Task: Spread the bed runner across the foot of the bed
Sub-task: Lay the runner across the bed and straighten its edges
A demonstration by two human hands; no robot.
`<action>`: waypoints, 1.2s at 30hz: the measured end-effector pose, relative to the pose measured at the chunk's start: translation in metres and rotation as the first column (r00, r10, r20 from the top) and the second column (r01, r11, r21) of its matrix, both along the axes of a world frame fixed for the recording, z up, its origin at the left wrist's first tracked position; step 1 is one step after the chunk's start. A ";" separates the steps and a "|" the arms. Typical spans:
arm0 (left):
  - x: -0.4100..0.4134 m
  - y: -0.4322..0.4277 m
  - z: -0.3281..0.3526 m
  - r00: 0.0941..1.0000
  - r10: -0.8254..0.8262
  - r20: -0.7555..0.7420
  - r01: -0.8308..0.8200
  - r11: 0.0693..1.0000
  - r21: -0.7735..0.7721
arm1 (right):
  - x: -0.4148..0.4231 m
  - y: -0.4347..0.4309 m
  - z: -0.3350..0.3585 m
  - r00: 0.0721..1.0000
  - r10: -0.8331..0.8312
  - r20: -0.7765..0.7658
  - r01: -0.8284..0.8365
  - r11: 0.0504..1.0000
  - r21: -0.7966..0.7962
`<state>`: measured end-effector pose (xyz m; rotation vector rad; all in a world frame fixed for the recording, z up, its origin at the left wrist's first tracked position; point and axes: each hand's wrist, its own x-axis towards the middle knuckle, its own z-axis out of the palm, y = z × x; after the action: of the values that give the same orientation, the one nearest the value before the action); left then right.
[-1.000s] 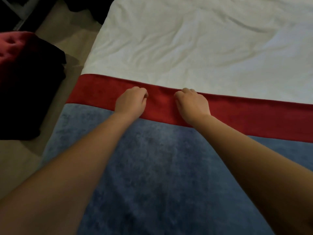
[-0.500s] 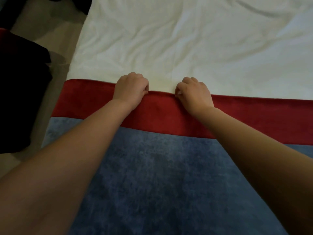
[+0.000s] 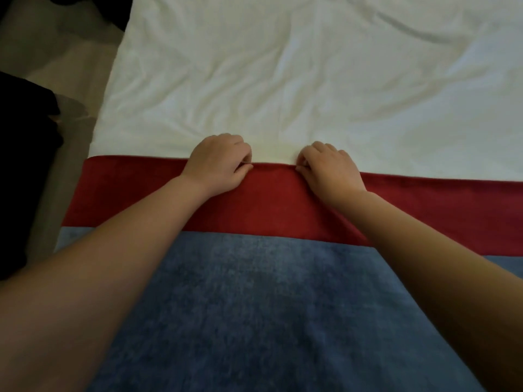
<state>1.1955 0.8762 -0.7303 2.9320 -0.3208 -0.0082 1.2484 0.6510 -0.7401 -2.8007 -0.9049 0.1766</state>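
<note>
Head cam shows you leaning over the foot of the bed, with the bed runner (image 3: 268, 306) lying flat under both forearms, blue plush near you and a red band (image 3: 268, 205) along its far side. Your left hand (image 3: 218, 162) and right hand (image 3: 329, 168) sit near each other, fingers curled, each pinching the far edge of that band where it meets the white sheet (image 3: 283, 80).

Handling-wise, I'd guess it's soft, floppy and fairly thick. It'll drape and bunch rather than hold a line, and the nap probably drags on the sheet. So pulling from two close points likely leaves the outer ends lagging. Taking the same edge wider apart, out toward the bed's sides, should keep it straighter.

Compared with a second ago, your hands were knuckled down mid-band. By half a second ago they'd reached the edge, and now that edge looks to sit a bit further up the sheet, with more red showing.
</note>
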 end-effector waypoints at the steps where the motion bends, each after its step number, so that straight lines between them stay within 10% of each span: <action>1: 0.003 -0.001 0.000 1.000 -0.009 0.003 0.009 1.000 0.009 | 0.002 -0.003 0.001 1.000 -0.004 0.004 0.004 1.000 -0.020; 22: 0.042 -0.140 0.002 0.997 -0.042 -0.067 0.038 0.997 -0.062 | 0.030 -0.142 0.014 0.997 -0.050 -0.065 0.049 0.999 -0.019; 29: 0.061 -0.155 0.008 0.970 0.243 -0.024 -0.241 0.969 0.054 | 0.057 -0.138 0.002 0.976 -0.199 -0.093 0.199 0.980 -0.013; 36: 0.051 -0.213 0.012 0.992 0.020 -0.122 -0.028 0.998 -0.061 | 0.047 -0.224 0.010 0.995 0.033 -0.098 -0.030 0.999 0.033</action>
<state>1.2468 0.6634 -0.7182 2.8577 -0.2618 -0.1696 1.2949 0.4265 -0.7299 -2.7230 -0.9208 0.2994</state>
